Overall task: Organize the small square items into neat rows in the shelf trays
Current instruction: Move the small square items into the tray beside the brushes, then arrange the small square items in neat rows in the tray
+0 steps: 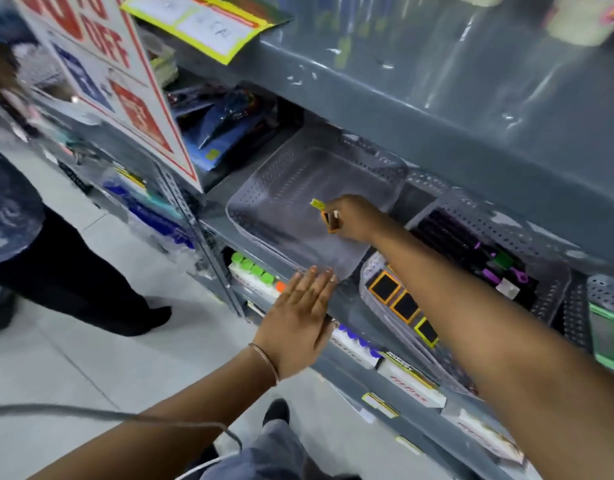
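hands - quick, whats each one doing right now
Left hand: open, flat, fingertips at the empty grey perforated tray's front rim.
Right hand: closed on a small orange-framed black square item over that tray.

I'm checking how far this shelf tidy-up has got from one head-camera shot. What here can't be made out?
- Square items in the lower tray: the right forearm covers part of the row, so no count.
- Item in the right hand: the fingers hide most of it.
- Empty tray, front corner: under the left hand.
- Shelf price labels: too blurred to read.
- Green item: cut off by the right edge.
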`<control>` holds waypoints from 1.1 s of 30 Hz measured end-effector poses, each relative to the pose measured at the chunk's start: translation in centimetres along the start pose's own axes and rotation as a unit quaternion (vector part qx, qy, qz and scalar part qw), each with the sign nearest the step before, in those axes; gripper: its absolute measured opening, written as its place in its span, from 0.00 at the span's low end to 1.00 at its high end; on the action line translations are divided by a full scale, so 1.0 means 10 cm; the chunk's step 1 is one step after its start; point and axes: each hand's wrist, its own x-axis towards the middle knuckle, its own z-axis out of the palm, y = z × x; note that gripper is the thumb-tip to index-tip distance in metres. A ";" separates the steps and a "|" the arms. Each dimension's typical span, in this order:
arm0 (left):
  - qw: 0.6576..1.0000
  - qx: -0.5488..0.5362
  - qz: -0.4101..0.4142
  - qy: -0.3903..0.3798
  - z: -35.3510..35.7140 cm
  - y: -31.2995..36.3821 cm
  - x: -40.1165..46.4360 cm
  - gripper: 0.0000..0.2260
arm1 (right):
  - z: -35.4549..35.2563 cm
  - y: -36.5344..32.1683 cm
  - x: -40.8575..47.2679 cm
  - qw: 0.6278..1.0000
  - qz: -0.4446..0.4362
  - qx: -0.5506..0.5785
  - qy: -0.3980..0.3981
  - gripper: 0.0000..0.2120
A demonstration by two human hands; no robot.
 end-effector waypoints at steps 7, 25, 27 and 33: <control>0.999 0.034 0.003 -0.024 0.03 -0.03 -0.02 0.29 | -0.06 -0.04 0.12 0.999 0.017 -0.018 -0.031 0.12; 0.978 -0.042 0.189 -0.074 0.20 0.96 0.05 0.27 | 0.30 0.68 -2.66 0.947 0.301 0.107 0.044 0.11; 0.978 -0.029 0.190 -0.078 0.21 0.95 0.06 0.28 | 0.44 0.66 -2.73 0.952 0.301 0.048 0.032 0.09; 0.981 -0.028 0.182 -0.059 0.23 0.97 0.03 0.28 | 0.63 0.71 -2.69 0.954 0.297 -0.027 0.008 0.08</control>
